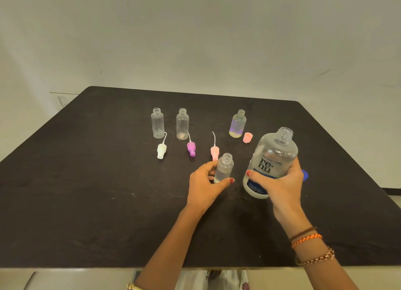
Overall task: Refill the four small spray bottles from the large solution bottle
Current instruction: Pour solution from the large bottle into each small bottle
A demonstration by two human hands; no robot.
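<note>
My right hand [280, 181] grips the large clear solution bottle [271, 157], uncapped and tilted slightly right, its base near the table. My left hand [205, 185] holds a small open spray bottle [224, 166] with clear liquid in it, upright on the black table [86, 181]. Two more small bottles [157, 123] [182, 124] stand open and upright at the back left. A third small bottle [238, 123] stands at the back right with a yellowish tint at its bottom. Spray heads lie loose on the table: white [161, 151], purple [191, 148], pink [214, 152].
A peach cap [247, 137] lies beside the back right bottle. A blue cap [304, 174] shows behind my right hand. The table's front edge runs just below my forearms, and a pale wall rises behind the far edge.
</note>
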